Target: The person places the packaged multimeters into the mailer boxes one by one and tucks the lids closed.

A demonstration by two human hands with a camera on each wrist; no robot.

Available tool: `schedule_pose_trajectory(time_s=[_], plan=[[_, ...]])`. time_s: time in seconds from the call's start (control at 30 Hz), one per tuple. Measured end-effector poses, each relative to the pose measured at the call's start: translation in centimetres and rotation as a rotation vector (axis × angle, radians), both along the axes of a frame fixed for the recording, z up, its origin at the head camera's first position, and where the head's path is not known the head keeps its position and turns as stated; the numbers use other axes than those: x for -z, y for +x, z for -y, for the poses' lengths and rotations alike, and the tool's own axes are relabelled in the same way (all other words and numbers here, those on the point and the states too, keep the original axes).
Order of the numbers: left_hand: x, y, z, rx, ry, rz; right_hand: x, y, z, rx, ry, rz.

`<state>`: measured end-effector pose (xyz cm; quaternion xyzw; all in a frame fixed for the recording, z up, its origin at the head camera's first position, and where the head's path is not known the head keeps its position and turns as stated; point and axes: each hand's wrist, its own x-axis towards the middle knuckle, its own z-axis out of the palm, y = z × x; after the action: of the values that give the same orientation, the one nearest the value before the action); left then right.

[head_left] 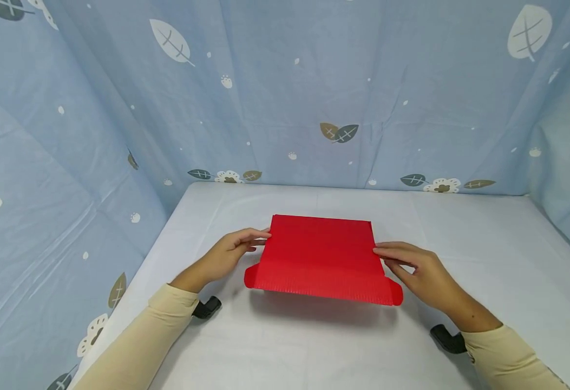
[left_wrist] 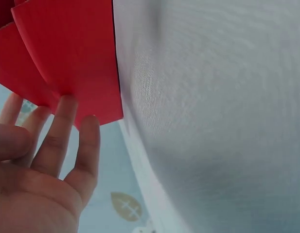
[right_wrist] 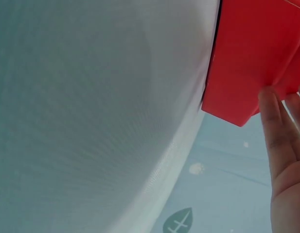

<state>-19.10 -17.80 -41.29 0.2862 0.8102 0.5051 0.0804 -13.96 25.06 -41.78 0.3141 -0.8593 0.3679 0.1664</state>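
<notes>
A red cardboard box [head_left: 321, 252] sits in the middle of the white-covered table, its lid tilted up toward the front. Small tabs, such as the right tab [head_left: 394, 292], stick out at the lid's front corners. My left hand [head_left: 223, 254] is at the box's left side; in the left wrist view its extended fingertips meet the red side wall [left_wrist: 86, 63]. On the opposite side, my right hand [head_left: 421, 273] has its fingers stretched out against the box, fingertips at the right side wall [right_wrist: 242, 63] in the right wrist view. The box's inside is mostly hidden.
The white tablecloth [head_left: 304, 346] surrounds the box on all sides. A blue curtain [head_left: 285, 97] with leaf and flower prints stands behind the table and along both sides. A black wrist strap piece [head_left: 208, 307] shows below the left wrist, and a similar black piece [head_left: 447, 339] below the right.
</notes>
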Motion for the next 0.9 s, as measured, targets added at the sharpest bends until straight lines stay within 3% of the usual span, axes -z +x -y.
schedule_pose_trajectory(time_s=[0.27,0.43,0.57,0.7,0.9], plan=[[-0.1,0.7,-0.5,-0.042,-0.042,0.02,0.2,0.0,0.0,0.006,0.041,0.018],[-0.6,1.6,-1.0,-0.118,-0.185,-0.025,0.2,0.1,0.0,0.011,0.036,0.031],[-1.5,2.9,-1.6,-0.215,-0.336,-0.099,0.3,0.1,0.0,0.013,0.032,0.029],[-2.5,4.6,-2.1,-0.322,-0.394,-0.155,0.2,0.2,0.0,0.024,0.035,0.031],[-3.3,6.8,-2.1,-0.345,-0.421,-0.162,0.0,0.2,0.1,0.021,0.026,0.045]])
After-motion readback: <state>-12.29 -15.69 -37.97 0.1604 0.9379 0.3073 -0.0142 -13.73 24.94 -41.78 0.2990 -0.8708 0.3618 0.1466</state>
